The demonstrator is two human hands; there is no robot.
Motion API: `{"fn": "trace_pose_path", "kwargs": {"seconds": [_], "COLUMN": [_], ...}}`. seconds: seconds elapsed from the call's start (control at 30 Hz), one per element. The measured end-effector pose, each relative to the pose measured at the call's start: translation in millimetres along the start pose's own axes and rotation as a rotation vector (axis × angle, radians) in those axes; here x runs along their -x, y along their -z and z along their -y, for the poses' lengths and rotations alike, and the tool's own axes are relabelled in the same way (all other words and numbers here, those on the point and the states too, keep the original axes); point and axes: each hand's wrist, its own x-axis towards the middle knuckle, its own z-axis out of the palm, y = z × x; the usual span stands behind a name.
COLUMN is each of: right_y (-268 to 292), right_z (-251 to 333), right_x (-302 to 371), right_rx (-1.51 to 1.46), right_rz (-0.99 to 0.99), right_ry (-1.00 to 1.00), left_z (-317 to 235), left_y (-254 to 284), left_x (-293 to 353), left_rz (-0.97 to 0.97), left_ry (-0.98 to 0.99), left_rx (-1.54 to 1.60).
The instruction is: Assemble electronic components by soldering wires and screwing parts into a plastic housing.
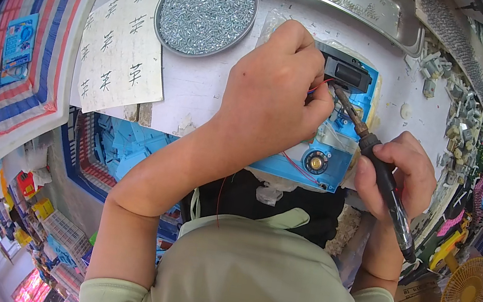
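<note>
My right hand (411, 173) is wrapped around the black handle of a soldering iron (382, 179). The iron's tip points up and left, close to the fingers of my left hand (277, 87). That hand is closed in a pinch, and thin red and blue wires (321, 86) come out at its fingertips. Beneath both lies an open light-blue plastic housing (295, 170), partly hidden by my left hand. A black rectangular part (348, 73) sits in its upper end. A small round speaker (316, 162) is in its lower end, with a red wire beside it.
A round dish (163, 14) of small metal pins stands beyond my left hand, beside a paper sheet (122, 52) with handwriting. A steel tray (417, 40) holds small metal parts at the back. Loose metal pieces (460, 130) lie to the right. A yellow fan (468, 292) is at lower right.
</note>
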Motion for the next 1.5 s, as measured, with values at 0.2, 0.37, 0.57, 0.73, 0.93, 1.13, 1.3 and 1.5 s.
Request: {"fn": "trace_pose_path", "kwargs": {"seconds": [0.2,0.37,0.57,0.73,0.93,1.13,1.3,1.5], "right_y": [2,6,14,19,21,23,28,30], "right_z": [-1,2,3,1,2,2,1,-1], "right_x": [1,4,11,16,16,17,23,28], "right_rx": [-0.004,0.019,-0.012,-0.028,-0.029,-0.042,-0.028,-0.033], "right_rz": [0.0,-0.018,-0.044,-0.055,-0.07,-0.09,-0.122,-0.157], "right_ry": [0.002,0.036,0.044,0.023,0.02,0.027,0.022,0.021], "left_z": [0,0,-1,-2,-2,-3,-5,-7], "left_y": [-1,-1,0,1,3,6,6,9], "left_x": [1,1,0,0,-1,-1,-3,-3], "left_rz": [-0.009,-0.003,-0.002,0.027,0.056,0.093,0.097,0.111], "left_ry": [0.0,-0.001,0.007,0.017,0.017,0.052,0.062,0.067], "left_rx": [-0.013,-0.02,-0.021,-0.022,-0.023,0.005,0.015,0.01]}}
